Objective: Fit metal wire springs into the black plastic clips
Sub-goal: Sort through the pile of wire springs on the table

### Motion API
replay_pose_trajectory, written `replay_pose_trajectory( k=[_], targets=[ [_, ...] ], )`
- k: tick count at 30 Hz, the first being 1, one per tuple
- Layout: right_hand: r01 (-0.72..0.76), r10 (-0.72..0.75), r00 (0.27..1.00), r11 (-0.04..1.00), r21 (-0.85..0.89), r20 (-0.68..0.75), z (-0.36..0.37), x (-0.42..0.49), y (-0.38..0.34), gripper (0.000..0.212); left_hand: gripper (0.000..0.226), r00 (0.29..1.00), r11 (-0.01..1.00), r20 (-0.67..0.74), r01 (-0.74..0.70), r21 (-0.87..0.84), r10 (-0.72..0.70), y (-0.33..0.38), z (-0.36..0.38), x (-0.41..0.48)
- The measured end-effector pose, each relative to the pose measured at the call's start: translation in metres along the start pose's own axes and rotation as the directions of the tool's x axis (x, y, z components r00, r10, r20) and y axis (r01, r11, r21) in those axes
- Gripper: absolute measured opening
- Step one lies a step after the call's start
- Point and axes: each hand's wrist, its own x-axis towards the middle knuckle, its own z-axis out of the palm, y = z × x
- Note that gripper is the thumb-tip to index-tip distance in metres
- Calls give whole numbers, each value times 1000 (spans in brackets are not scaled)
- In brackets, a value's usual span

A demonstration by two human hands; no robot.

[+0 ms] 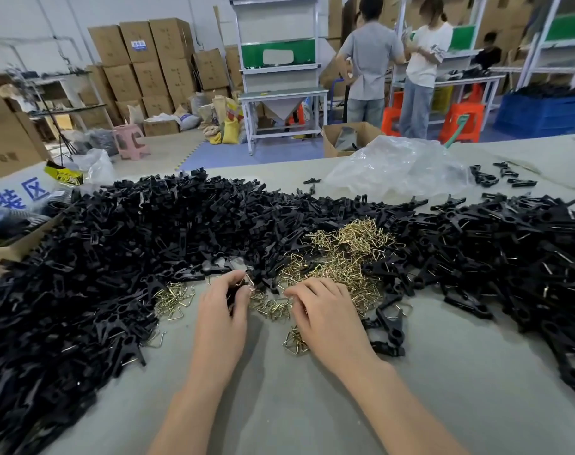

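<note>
- Head view: the left hand (225,310) has its fingers curled round a black plastic clip (237,288), low over the counter (279,405). A brass-coloured wire spring (249,281) shows at the fingertips, touching the clip.
- The right hand (327,318) lies palm down just beside the left, fingers bent, with its tips in a loose scatter of springs (273,308). Whether it pinches one I cannot tell.
- A small knot of springs (294,343) lies on the counter against the thumb side of the right hand.
- The main spring pile (342,254) sits just beyond the right hand, between the two heaps of clips. A smaller spring cluster (174,298) lies left of the left hand, at the foot of the left heap.
- The left clip heap (115,244) is tall and covers the left part of the counter. The right clip heap (509,251) is flatter and runs to the right edge.
- A few separate clips (391,326) lie just right of the right hand.
- A crumpled clear plastic bag (397,165) rests beyond the heaps, with some stray clips (489,178) beside it.
- A cardboard box (16,247) stands at the counter's left edge, touching the left heap.
- Farther back, two people (371,60) stand at workbenches, near orange stools (463,123) and a blue crate (542,113). A pink stool (130,139) and stacked cartons (148,60) stand on the left.
</note>
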Motion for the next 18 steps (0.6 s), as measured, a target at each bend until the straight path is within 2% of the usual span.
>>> replay_pose_trajectory(
  k=[4,12,18],
  targets=[
    [5,-4,1000,1000,17,-24,0,-1,0,22,33,1000,996,13,-14,-90,15,8,1,-2],
    [50,-50,999,999,11,4,-3,-1,-3,36,59,985,995,147,-88,-37,92,13,11,-5],
    [60,-61,996,998,22,63,-4,1,0,37,65,970,987,189,-141,-80,154,13,14,-7]
  ],
)
